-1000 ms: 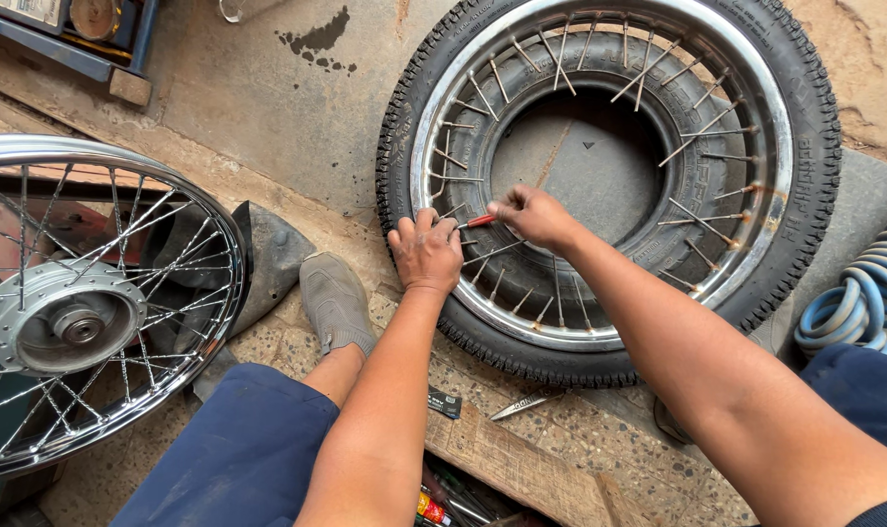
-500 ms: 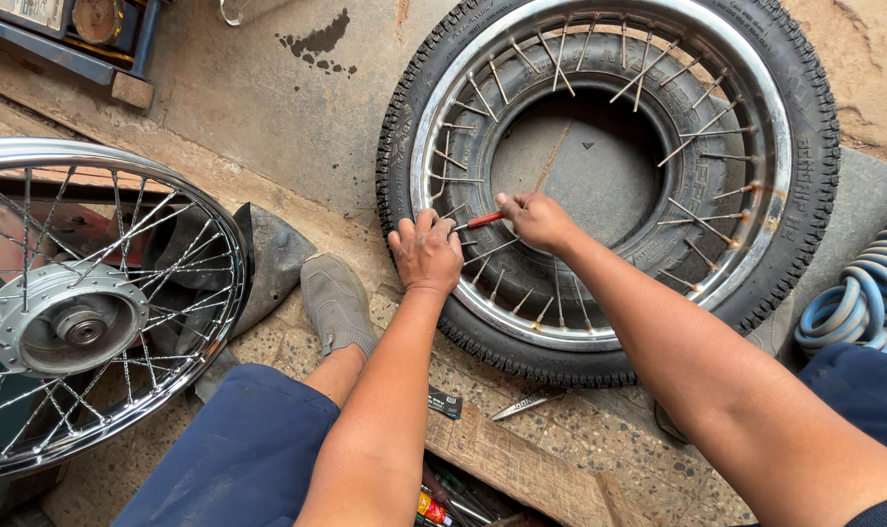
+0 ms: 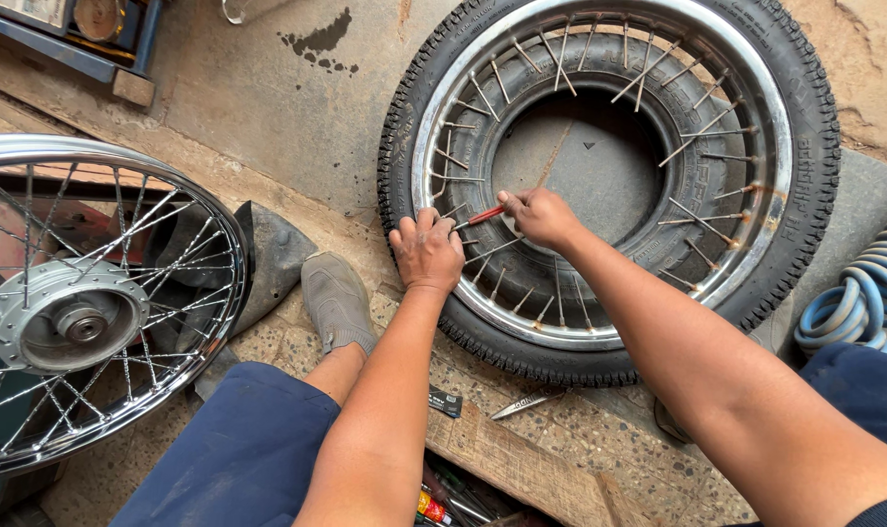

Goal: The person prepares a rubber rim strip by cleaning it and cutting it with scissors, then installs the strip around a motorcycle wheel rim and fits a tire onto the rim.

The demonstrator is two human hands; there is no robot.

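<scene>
The fingers (image 3: pixel 518 203) of the right hand (image 3: pixel 541 217) are pinched shut around a small screwdriver (image 3: pixel 483 216) with a red handle, its metal end pointing toward the left hand (image 3: pixel 426 250). That left hand lies palm down with its fingers (image 3: pixel 416 222) curled over the shiny rim (image 3: pixel 600 337) of a wheel (image 3: pixel 609 185) lying flat on the concrete floor (image 3: pixel 268 107), pressing on the metal where loose spokes (image 3: pixel 487 256) poke inward; it holds nothing else that I can see. The wheel wears a black tyre (image 3: pixel 805 146) and has no hub, so the bare floor shows through its middle, and the spokes stick in from the rim all round at odd angles. The screwdriver sits just inside the rim at the wheel's near left side, right between the two hands. Away to the left a second wheel (image 3: pixel 82 312), fully spoked with a grey hub, stands close to the person's knee, with a piece of black rubber tube (image 3: pixel 278 259) behind it. A grey shoe (image 3: pixel 336 301) rests on the floor just beside the tyre. A small metal tool (image 3: pixel 526 401) lies on the speckled floor below the tyre, and a coiled blue hose (image 3: pixel 858 303) sits at the right edge.
</scene>
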